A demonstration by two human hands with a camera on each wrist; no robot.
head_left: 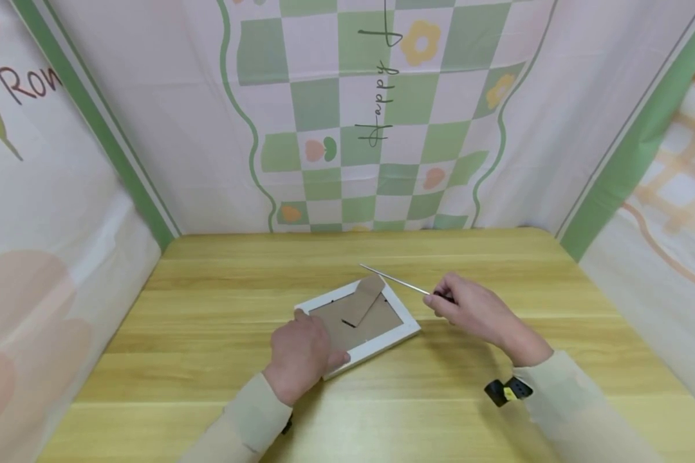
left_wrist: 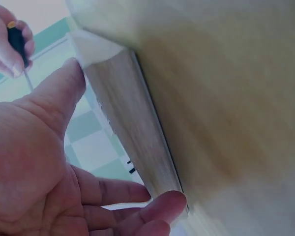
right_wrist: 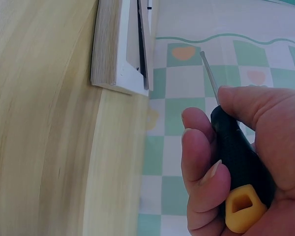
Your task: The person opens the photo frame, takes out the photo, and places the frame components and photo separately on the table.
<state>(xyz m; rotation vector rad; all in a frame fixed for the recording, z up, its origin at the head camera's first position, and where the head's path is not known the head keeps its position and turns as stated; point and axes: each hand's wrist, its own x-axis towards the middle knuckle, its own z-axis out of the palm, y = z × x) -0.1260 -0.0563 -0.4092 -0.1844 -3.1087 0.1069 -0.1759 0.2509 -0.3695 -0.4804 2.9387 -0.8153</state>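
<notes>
A white picture frame (head_left: 408, 326) lies back side up on the wooden table, its brown backing board (head_left: 334, 328) and folding stand (head_left: 369, 297) showing. My left hand (head_left: 301, 350) grips the frame's left end, thumb at the near edge and fingers at the far one. In the left wrist view the frame's side (left_wrist: 130, 123) spans between thumb and fingers. My right hand (head_left: 469, 307) holds a screwdriver (right_wrist: 238, 157) by its black handle with a yellow end. The thin metal shaft (head_left: 398, 281) points left, its tip past the frame's far corner.
The wooden table (head_left: 208, 276) reaches back to a hanging cloth (head_left: 359, 116) with green checks and flowers. Cloth walls stand at left and right. A black strap with a yellow tag (head_left: 508, 391) hangs at the right wrist.
</notes>
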